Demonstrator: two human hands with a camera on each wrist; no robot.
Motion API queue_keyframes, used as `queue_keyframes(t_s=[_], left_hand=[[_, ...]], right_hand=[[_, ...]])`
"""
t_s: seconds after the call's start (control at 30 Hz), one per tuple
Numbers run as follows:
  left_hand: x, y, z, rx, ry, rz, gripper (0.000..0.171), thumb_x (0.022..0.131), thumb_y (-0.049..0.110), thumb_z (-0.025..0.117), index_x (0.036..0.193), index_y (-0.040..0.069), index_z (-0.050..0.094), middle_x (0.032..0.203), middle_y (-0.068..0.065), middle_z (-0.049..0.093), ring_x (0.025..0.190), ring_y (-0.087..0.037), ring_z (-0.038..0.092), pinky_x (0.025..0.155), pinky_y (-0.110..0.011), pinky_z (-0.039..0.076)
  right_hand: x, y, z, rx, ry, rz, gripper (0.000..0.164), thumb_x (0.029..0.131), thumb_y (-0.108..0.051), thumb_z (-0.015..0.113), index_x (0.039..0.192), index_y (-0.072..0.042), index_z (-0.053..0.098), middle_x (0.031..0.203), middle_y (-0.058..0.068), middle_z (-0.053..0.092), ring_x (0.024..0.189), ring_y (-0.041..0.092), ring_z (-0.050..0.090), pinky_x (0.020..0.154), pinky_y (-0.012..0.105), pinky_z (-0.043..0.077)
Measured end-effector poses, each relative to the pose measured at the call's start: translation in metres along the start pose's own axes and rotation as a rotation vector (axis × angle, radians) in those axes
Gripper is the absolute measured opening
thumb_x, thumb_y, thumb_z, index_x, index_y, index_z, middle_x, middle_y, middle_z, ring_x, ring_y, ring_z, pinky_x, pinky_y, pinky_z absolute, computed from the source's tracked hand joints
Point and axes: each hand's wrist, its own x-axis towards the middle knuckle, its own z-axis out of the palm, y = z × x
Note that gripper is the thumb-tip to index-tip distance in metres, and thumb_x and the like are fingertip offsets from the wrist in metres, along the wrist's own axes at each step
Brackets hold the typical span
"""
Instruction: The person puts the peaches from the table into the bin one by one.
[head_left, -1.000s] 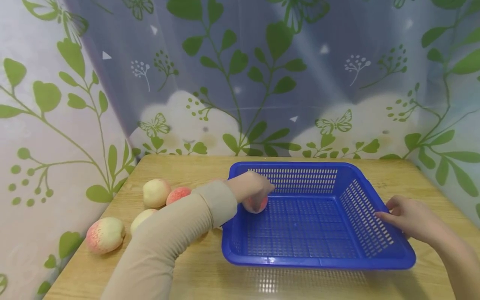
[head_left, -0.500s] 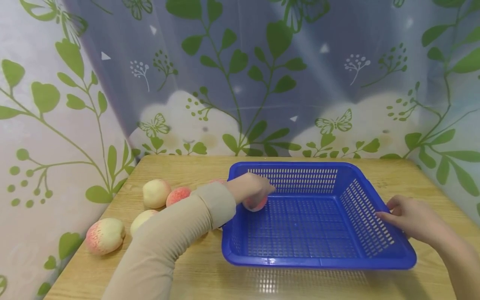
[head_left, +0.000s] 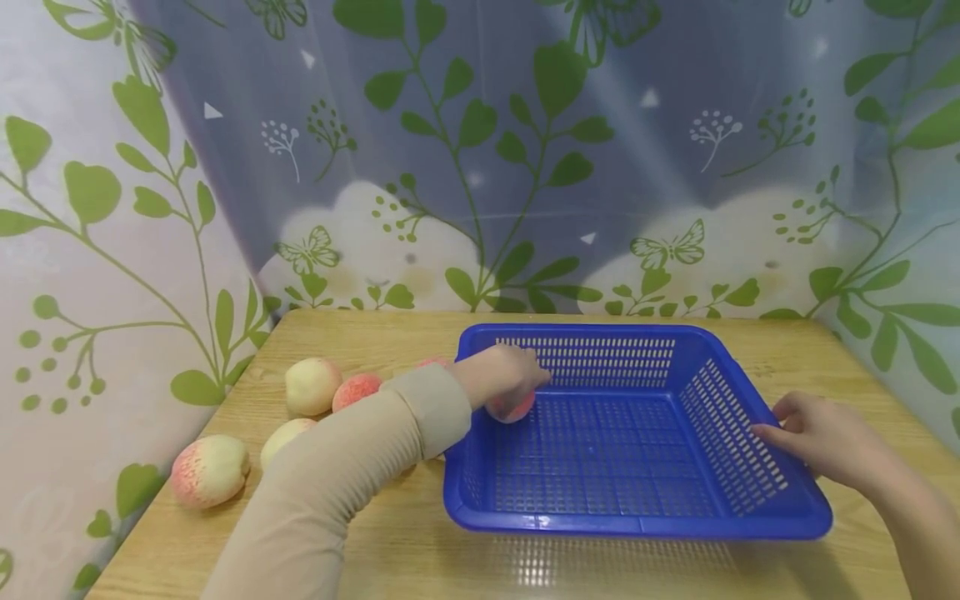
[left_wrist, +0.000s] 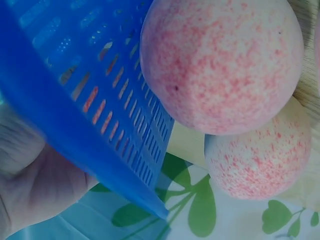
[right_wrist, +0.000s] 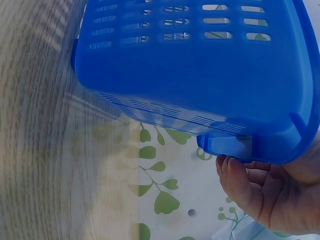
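Note:
A blue plastic basket [head_left: 637, 527] with slotted walls stands on the wooden table. My left hand [head_left: 504, 372] reaches over its left rim and holds a red-tinted peach [head_left: 517, 410] low inside, near the left wall. The palm and fingertips are mostly hidden in the head view; in the left wrist view the hand [left_wrist: 45, 185] shows behind the rim, with red glimpsed through the slots. At the right rim, my right hand [head_left: 821, 437] grips the edge, thumb on the inner side. Its curled fingers [right_wrist: 235, 180] lie under the rim in the right wrist view.
Left of the basket lie several more peaches, among them a pale one [head_left: 312, 387], a red one [head_left: 357, 390] and one by the table's left edge [head_left: 211, 471]. The left sleeve [head_left: 322, 492] covers part of them. A leaf-patterned cloth [head_left: 480, 167] hangs behind the table.
Almost nothing differs; the left hand and its peach have risen very slightly since a second ago. The right hand and basket stay in place.

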Motion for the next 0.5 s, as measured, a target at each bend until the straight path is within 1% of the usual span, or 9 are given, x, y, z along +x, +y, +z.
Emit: queue_keyframes(t_s=[0.07, 0.13, 0.2, 0.23, 0.33, 0.4, 0.43, 0.47, 0.5], left_hand=[[-0.002, -0.003, 0.000, -0.025, 0.011, 0.003, 0.080, 0.075, 0.017, 0.074, 0.144, 0.025, 0.034, 0.143, -0.005, 0.036, 0.131, -0.024, 0.033, 0.102, -0.042, 0.033], [-0.004, -0.006, 0.000, -0.053, 0.026, 0.006, 0.080, 0.076, 0.022, 0.074, 0.145, 0.026, 0.033, 0.146, -0.004, 0.033, 0.133, -0.024, 0.030, 0.103, -0.042, 0.031], [-0.006, -0.010, -0.001, -0.082, 0.042, 0.014, 0.079, 0.077, 0.026, 0.074, 0.145, 0.025, 0.033, 0.145, -0.003, 0.035, 0.133, -0.022, 0.031, 0.101, -0.038, 0.034], [-0.007, -0.012, -0.002, -0.101, 0.052, 0.022, 0.078, 0.077, 0.026, 0.073, 0.144, 0.024, 0.034, 0.144, -0.002, 0.037, 0.132, -0.021, 0.033, 0.099, -0.036, 0.037], [-0.011, -0.017, -0.005, -0.128, 0.089, 0.050, 0.067, 0.080, 0.027, 0.071, 0.140, 0.019, 0.042, 0.137, -0.001, 0.046, 0.125, -0.019, 0.042, 0.092, -0.034, 0.042], [-0.015, -0.022, -0.008, -0.151, 0.125, 0.081, 0.052, 0.082, 0.025, 0.068, 0.131, 0.013, 0.052, 0.125, -0.001, 0.055, 0.114, -0.016, 0.051, 0.086, -0.031, 0.045], [-0.016, -0.025, -0.010, -0.158, 0.140, 0.095, 0.040, 0.084, 0.024, 0.067, 0.121, 0.011, 0.058, 0.112, 0.000, 0.060, 0.102, -0.013, 0.055, 0.080, -0.028, 0.045], [-0.019, -0.028, -0.011, -0.161, 0.163, 0.107, 0.029, 0.084, 0.025, 0.066, 0.108, 0.009, 0.061, 0.099, 0.001, 0.061, 0.090, -0.011, 0.056, 0.075, -0.025, 0.045], [-0.021, -0.031, -0.013, -0.174, 0.181, 0.112, 0.018, 0.085, 0.024, 0.066, 0.094, 0.010, 0.062, 0.085, 0.003, 0.058, 0.077, -0.010, 0.053, 0.067, -0.023, 0.043]], right_hand=[[0.000, 0.000, 0.000, -0.002, 0.001, -0.002, 0.053, 0.092, -0.031, 0.057, 0.104, 0.020, 0.047, 0.083, 0.022, 0.063, 0.065, 0.020, 0.061, 0.052, 0.032, 0.051], [0.000, 0.000, 0.001, -0.007, 0.006, -0.006, 0.052, 0.092, -0.030, 0.057, 0.104, 0.019, 0.047, 0.083, 0.022, 0.063, 0.064, 0.020, 0.061, 0.051, 0.032, 0.051], [0.000, 0.000, 0.001, -0.012, 0.009, -0.008, 0.052, 0.092, -0.030, 0.057, 0.104, 0.019, 0.047, 0.082, 0.022, 0.063, 0.064, 0.020, 0.061, 0.051, 0.032, 0.051], [0.000, 0.001, 0.001, -0.014, 0.010, -0.008, 0.052, 0.092, -0.031, 0.057, 0.104, 0.019, 0.047, 0.082, 0.022, 0.063, 0.064, 0.020, 0.061, 0.051, 0.032, 0.051], [0.000, 0.001, 0.001, -0.014, 0.004, -0.003, 0.053, 0.092, -0.031, 0.057, 0.103, 0.019, 0.047, 0.082, 0.022, 0.063, 0.063, 0.020, 0.061, 0.052, 0.032, 0.051], [0.000, 0.000, 0.000, -0.016, 0.002, -0.001, 0.053, 0.092, -0.031, 0.057, 0.103, 0.019, 0.047, 0.082, 0.022, 0.063, 0.063, 0.020, 0.062, 0.051, 0.033, 0.051], [0.000, 0.000, 0.000, -0.018, 0.001, 0.000, 0.053, 0.092, -0.031, 0.057, 0.103, 0.019, 0.047, 0.082, 0.022, 0.063, 0.063, 0.020, 0.061, 0.051, 0.033, 0.051], [0.000, -0.001, 0.000, -0.020, 0.001, -0.001, 0.053, 0.092, -0.031, 0.057, 0.104, 0.019, 0.047, 0.082, 0.022, 0.063, 0.063, 0.020, 0.061, 0.051, 0.033, 0.051], [0.000, -0.001, 0.000, -0.023, 0.002, -0.002, 0.053, 0.092, -0.031, 0.057, 0.104, 0.019, 0.047, 0.082, 0.022, 0.063, 0.062, 0.019, 0.061, 0.051, 0.033, 0.051]])
